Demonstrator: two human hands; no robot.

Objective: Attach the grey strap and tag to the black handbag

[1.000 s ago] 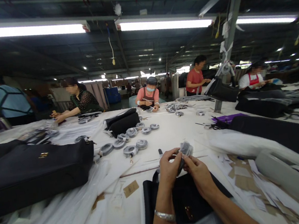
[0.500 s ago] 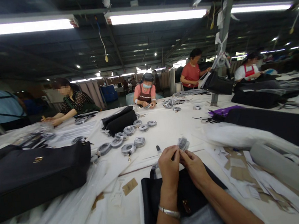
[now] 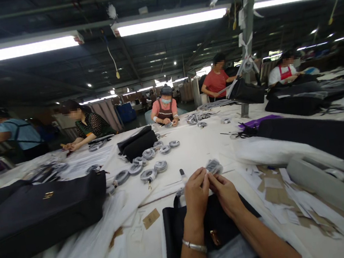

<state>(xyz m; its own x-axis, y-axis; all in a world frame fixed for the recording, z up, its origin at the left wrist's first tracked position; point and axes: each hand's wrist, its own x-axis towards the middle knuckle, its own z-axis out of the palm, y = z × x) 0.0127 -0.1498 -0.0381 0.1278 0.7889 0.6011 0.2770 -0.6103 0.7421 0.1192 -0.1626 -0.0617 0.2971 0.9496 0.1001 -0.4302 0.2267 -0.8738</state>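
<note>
With the fingertips of my left hand (image 3: 196, 191) and my right hand (image 3: 227, 193), I am pinching the near end of a small gray wrapped bundle (image 3: 214, 166). My fingertips are meeting there, and the bundle is sticking up just past them, leaning a bit to the right. My fingers are hiding the very spot they are squeezing. Under my hands, a black bag (image 3: 177, 230) is lying with its gold clasp (image 3: 216, 237) nearer to me than my fingers. A silver bangle (image 3: 194, 246) is circling my left wrist. Left of my fingers, a brown tag (image 3: 151, 218) is lying on the white table (image 3: 193, 149). Farther out to the left, gray wrapped rings (image 3: 160, 166) are sitting in a bunch. Right of my fingers, paper scraps (image 3: 272, 183) are lying in a messy heap. Far past my fingertips, a person in a pink top (image 3: 165, 109) is leaning at the table.
</note>
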